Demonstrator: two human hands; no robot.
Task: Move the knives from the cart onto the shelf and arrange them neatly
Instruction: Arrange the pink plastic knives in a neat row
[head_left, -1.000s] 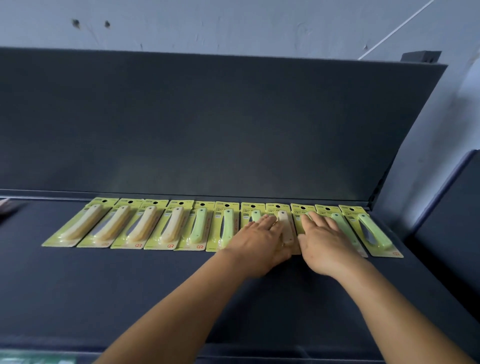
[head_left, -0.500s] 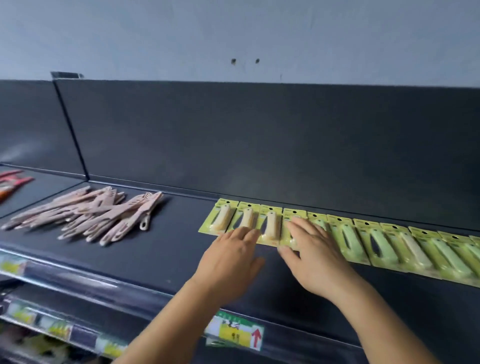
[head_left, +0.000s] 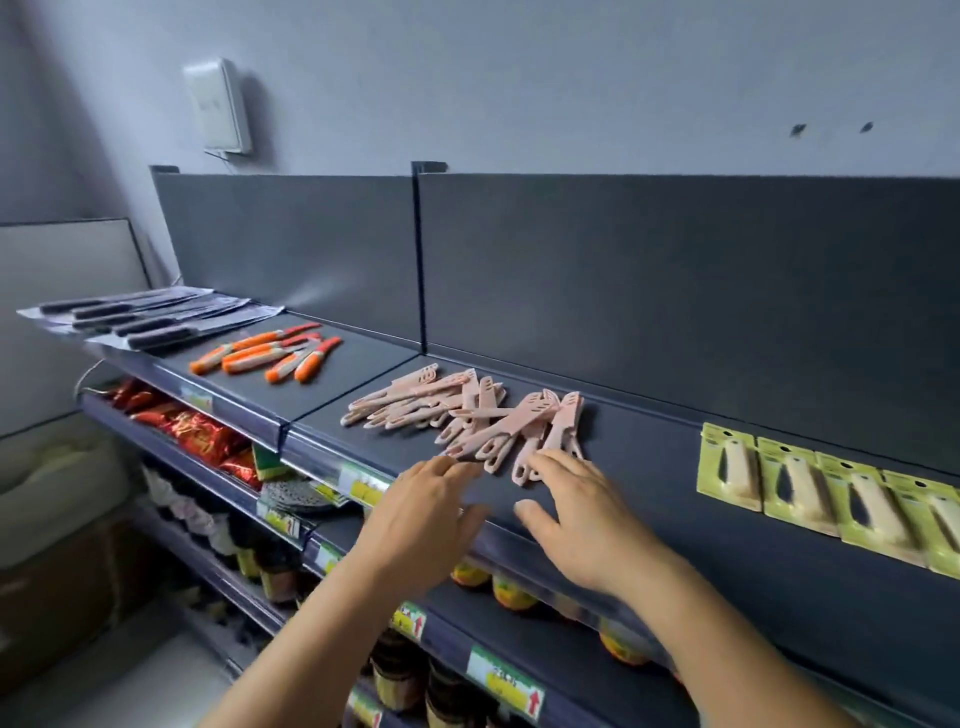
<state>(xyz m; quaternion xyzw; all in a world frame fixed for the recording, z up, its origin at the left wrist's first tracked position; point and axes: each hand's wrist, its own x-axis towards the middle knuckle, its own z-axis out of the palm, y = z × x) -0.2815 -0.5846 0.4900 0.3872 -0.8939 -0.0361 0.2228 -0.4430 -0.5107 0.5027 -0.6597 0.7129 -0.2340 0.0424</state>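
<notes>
On the dark grey metal top shelf (head_left: 649, 467), a loose heap of pale pink plastic knives (head_left: 467, 410) is seen, the pieces crossed over one another at mixed angles near the shelf's middle. Just in front of the heap, the left hand (head_left: 421, 525) is held palm down with its fingers spread and relaxed, the fingertips reaching the nearest pink handle; whether contact is made cannot be told. The right hand (head_left: 576, 519) is likewise held flat with the fingers spread, its fingertips at the looped handle ends of the rightmost pink knives, and nothing is pinched in either grip. To the right, a tidy row of yellow-green blister cards with cream-handled knives (head_left: 810, 488) is laid side by side along the shelf, well apart from the heap. To the left, beyond a shelf joint, a small cluster of orange-handled knives (head_left: 270, 353) is laid, and farther left a fan of black-handled knives in clear sleeves (head_left: 140, 317) is set at the shelf's end. Below, lower shelves carry red foil packets (head_left: 192, 431) and dark jars (head_left: 400, 670) behind yellow price tags (head_left: 504, 680). A white box (head_left: 218, 106) is mounted on the grey wall above.
</notes>
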